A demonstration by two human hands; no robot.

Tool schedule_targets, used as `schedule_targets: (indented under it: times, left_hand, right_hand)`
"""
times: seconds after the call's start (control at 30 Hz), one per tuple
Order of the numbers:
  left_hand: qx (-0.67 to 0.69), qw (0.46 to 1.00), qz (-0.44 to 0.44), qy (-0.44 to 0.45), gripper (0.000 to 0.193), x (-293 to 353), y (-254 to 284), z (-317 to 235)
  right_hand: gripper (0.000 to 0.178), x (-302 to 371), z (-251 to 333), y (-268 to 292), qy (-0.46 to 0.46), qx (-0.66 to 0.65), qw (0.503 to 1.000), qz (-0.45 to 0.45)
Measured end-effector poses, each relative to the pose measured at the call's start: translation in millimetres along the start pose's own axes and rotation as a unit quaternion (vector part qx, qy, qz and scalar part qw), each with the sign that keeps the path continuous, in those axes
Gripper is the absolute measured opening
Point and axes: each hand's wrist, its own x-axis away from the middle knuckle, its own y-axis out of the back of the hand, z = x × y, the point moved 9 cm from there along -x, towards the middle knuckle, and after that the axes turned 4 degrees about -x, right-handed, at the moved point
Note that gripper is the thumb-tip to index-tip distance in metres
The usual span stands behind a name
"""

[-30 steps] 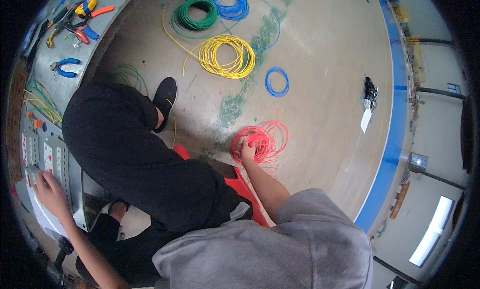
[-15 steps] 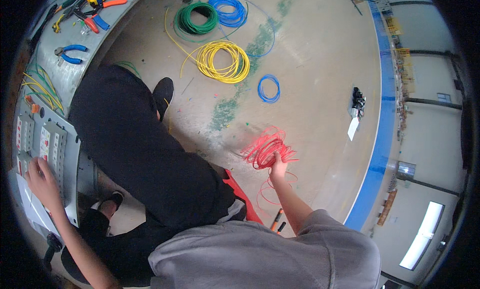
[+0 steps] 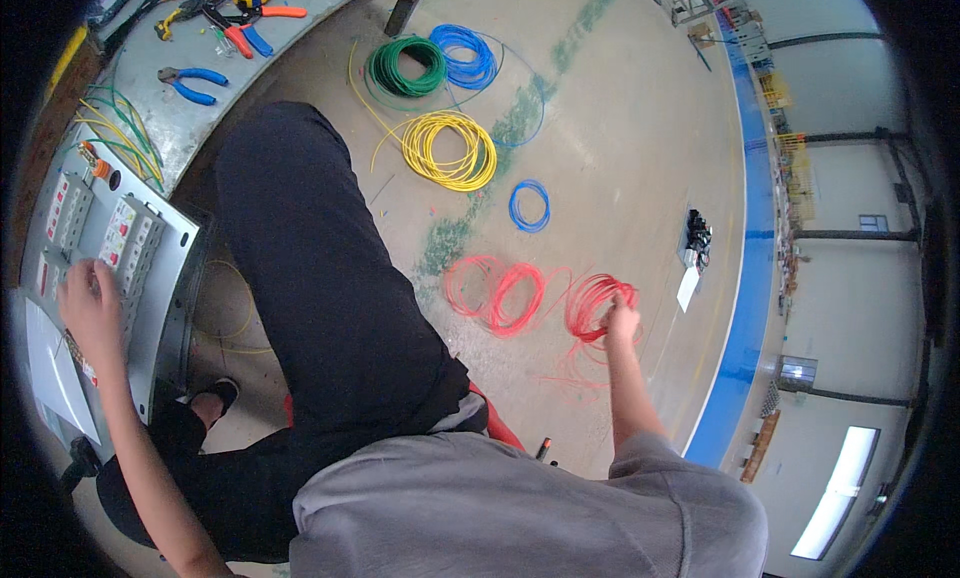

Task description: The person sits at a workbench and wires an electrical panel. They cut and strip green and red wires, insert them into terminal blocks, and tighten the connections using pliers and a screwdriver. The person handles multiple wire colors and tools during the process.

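My right hand (image 3: 622, 325) is closed on a loose coil of red wire (image 3: 594, 303), held at the right over the floor. Another part of the red wire (image 3: 515, 300) lies in loops left of it, with thin strands running between. My left hand (image 3: 92, 313) rests at the edge of a grey metal panel (image 3: 180, 221), its fingers bent and somewhat apart, with nothing visible in them. Next to those fingers sits a row of white circuit breakers (image 3: 128, 240). A second breaker row (image 3: 67, 210) stands farther up the panel.
Green (image 3: 405, 68), blue (image 3: 468, 58) and yellow (image 3: 448, 153) wire coils lie on the floor, with a small blue coil (image 3: 529, 207) nearer. Blue-handled pliers (image 3: 193, 84) and other tools are on the metal bench (image 3: 150, 53). A black item (image 3: 697, 240) lies at the right.
My right hand has moved right with part of the red wire, which has separated into two groups of loops. My left hand stays at the panel; the whole view has shifted slightly.
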Motion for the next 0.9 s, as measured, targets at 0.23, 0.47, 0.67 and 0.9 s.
schedule_targets:
  times: [0.23, 0.47, 0.67, 0.9]
  left_hand:
    - [0.013, 1.0, -0.002, 0.018, 0.025, -1, 13, -14]
    - [0.013, 0.999, -0.014, 0.03, 0.024, -2, 17, -13]
    - [0.048, 0.995, -0.07, 0.053, 0.022, 12, 48, -12]
    - [0.193, 0.968, -0.153, -0.055, 0.028, 34, 149, -144]
  right_hand:
    - [0.018, 17, 168, 53, 0.121, 0.076, 0.99, 0.002]
    - [0.027, 79, 311, 72, 0.179, -0.164, 0.965, 0.098]
    - [0.03, 114, 345, 80, 0.189, -0.274, 0.931, 0.148]
    - [0.027, 154, 395, 117, 0.296, -0.376, 0.856, 0.193]
